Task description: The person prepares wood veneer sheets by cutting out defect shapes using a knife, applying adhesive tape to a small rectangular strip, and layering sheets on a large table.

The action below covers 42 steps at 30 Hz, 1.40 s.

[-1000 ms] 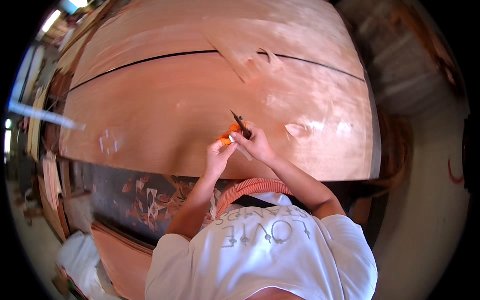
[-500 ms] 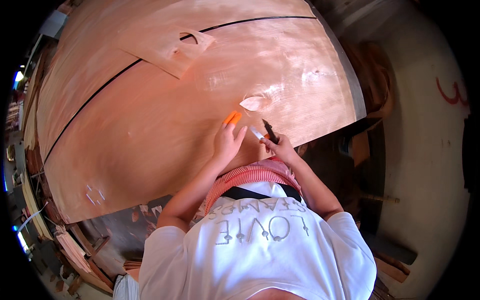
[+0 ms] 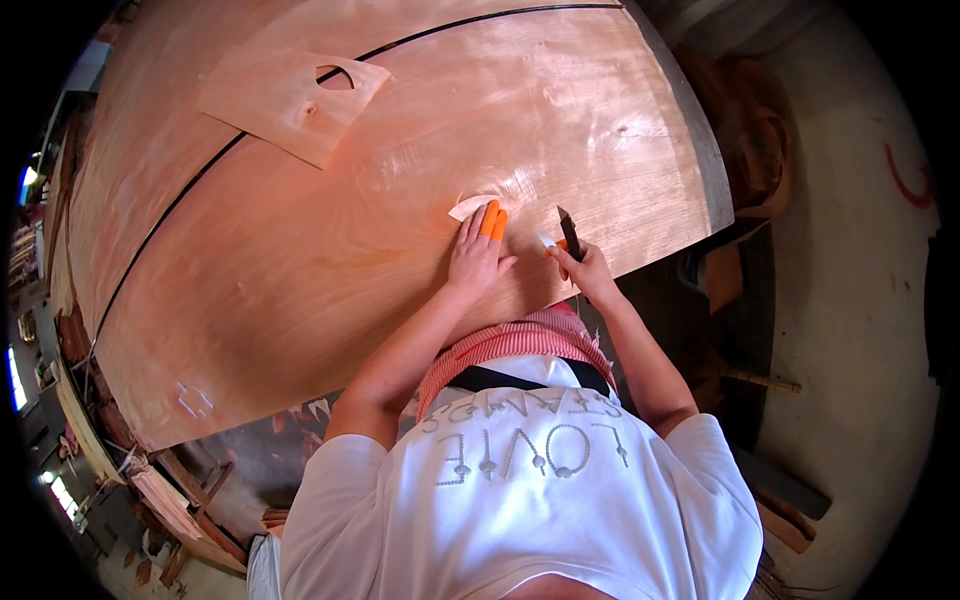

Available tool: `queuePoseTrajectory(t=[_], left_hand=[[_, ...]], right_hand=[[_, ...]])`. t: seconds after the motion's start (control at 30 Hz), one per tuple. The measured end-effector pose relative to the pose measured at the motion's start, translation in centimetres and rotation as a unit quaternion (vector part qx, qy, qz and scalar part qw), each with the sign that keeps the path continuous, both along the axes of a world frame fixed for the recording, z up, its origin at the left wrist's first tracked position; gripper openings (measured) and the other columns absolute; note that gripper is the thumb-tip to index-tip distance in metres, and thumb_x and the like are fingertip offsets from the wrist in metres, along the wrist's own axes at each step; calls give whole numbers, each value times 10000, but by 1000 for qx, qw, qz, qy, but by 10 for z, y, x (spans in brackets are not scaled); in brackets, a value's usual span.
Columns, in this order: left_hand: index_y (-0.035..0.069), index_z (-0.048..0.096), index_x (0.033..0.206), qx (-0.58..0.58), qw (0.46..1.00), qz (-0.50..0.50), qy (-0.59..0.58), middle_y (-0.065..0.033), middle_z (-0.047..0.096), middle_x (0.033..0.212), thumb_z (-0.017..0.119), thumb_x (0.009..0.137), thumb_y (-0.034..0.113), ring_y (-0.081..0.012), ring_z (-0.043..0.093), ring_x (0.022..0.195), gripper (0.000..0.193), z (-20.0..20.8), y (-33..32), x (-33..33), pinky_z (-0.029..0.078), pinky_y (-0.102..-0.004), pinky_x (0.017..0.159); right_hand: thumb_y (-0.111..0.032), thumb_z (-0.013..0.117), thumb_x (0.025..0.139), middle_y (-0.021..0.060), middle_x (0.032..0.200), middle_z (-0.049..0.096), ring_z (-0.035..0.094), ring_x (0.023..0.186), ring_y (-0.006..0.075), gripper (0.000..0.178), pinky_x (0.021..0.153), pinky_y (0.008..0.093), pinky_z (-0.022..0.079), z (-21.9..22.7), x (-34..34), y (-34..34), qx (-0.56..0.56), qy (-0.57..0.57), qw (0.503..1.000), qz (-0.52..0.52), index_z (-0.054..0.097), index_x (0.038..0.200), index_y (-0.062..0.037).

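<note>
My left hand [image 3: 477,262] lies flat with outstretched fingers on a large sheet of wood veneer [image 3: 350,280], two of them wearing orange finger covers. Its fingertips press on a pale, leaf-shaped patch [image 3: 465,207], partly hidden beneath them. To the right, my right hand [image 3: 588,268] is closed around a black utility knife [image 3: 569,234], tip pointing away from me. A small white strip-like thing [image 3: 546,241] with orange beside it also sticks out of that hand; its kind is unclear.
A loose veneer piece [image 3: 270,105] with a curved cutout lies farther back on the sheet, across a black band [image 3: 430,37]. Small light marks [image 3: 195,400] show at the near left. Wood scraps [image 3: 165,500] are stacked at the left; a pale wall or floor [image 3: 850,300] runs along the right.
My left hand has moved forward and right, down onto the leaf-shaped patch. My right hand has shifted slightly right and forward, still holding the knife. The view has shifted a little.
</note>
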<state>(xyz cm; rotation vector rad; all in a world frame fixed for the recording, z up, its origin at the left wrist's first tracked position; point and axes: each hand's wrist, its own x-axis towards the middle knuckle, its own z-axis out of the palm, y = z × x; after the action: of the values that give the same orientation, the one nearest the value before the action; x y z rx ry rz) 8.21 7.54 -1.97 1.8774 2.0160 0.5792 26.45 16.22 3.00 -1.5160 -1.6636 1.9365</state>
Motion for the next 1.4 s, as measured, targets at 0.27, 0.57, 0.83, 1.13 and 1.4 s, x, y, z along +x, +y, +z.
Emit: queuePoseTrajectory(t=[0.27, 0.57, 0.83, 1.13, 1.4], left_hand=[[-30, 359, 1241, 17, 1000, 10, 2, -180, 305, 1331, 676, 675, 286, -309, 267, 1249, 722, 0, 1, 3, 211, -409, 1044], [27, 386, 1254, -6, 999, 2, 36, -131, 338, 1322, 671, 673, 333, -275, 298, 1223, 715, 6, 10, 1, 257, -407, 1004], [117, 447, 1242, -121, 977, -93, 147, -64, 414, 1263, 616, 691, 477, -263, 312, 1190, 679, 11, 25, -6, 315, -414, 899], [103, 489, 1198, -145, 976, -77, 144, -68, 411, 1272, 632, 696, 436, -249, 288, 1221, 619, 16, 25, -3, 325, -405, 917], [20, 422, 1214, -1, 999, 38, 0, -146, 350, 1314, 631, 728, 275, -293, 298, 1237, 588, 5, -17, -29, 251, -408, 1021]], right_hand=[[-235, 579, 840, -33, 520, 463, 373, 413, 34, 205, 374, 202, 269, -27, -39, 28, -44, 87, 995, -31, 601, 828, -31], [-253, 593, 821, -11, 527, 501, 385, 378, 49, 213, 347, 213, 274, -52, -44, 31, -66, -32, 997, -8, 566, 764, -49], [-246, 587, 808, 48, 596, 581, 532, 511, 126, 219, 477, 269, 412, -55, -27, 24, 18, -49, 998, 46, 584, 798, -28], [-231, 559, 811, 38, 600, 582, 524, 519, 137, 202, 505, 272, 409, -27, 16, 91, 124, -146, 956, 223, 612, 837, -38], [-214, 562, 833, -33, 614, 540, 415, 517, 32, 167, 465, 187, 308, -23, -64, 25, -49, 47, 994, 86, 586, 867, -53]])
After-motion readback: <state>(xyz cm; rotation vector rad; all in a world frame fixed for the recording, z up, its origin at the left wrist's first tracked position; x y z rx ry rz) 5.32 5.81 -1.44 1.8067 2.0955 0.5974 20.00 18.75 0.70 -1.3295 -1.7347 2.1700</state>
